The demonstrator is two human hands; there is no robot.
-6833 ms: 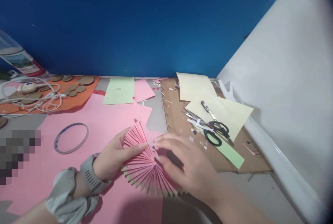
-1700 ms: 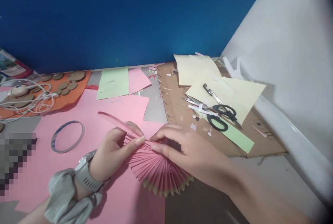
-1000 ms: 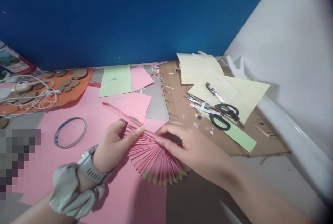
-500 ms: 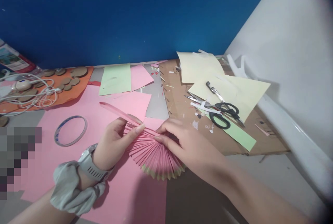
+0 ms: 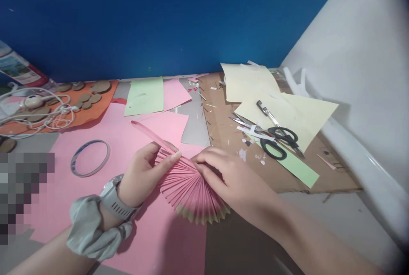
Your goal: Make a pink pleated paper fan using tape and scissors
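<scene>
A pleated pink paper fan [image 5: 191,192] with a yellow-green zigzag edge spreads out between my hands. My left hand [image 5: 147,170] pinches its upper left side, thumb on top, at the base of a thin pink strip [image 5: 148,132] that sticks out up and to the left. My right hand [image 5: 220,172] pinches the fan near the point where its folds gather; those fingertips are partly hidden. Beneath my left hand lies a large pink sheet [image 5: 96,125].
A tape roll [image 5: 90,157] lies at left. Black-handled scissors [image 5: 273,149], a pen [image 5: 270,115], pale yellow sheets [image 5: 287,115] and a green strip [image 5: 297,166] rest on cardboard [image 5: 220,125] at right. At far left are a tangled white cable [image 5: 60,113] and a bottle [image 5: 22,68].
The view has shifted slightly, moving the scene a little to the right. My right fingertips have moved slightly up along the fan's gathered edge. Both hands keep their grip.
</scene>
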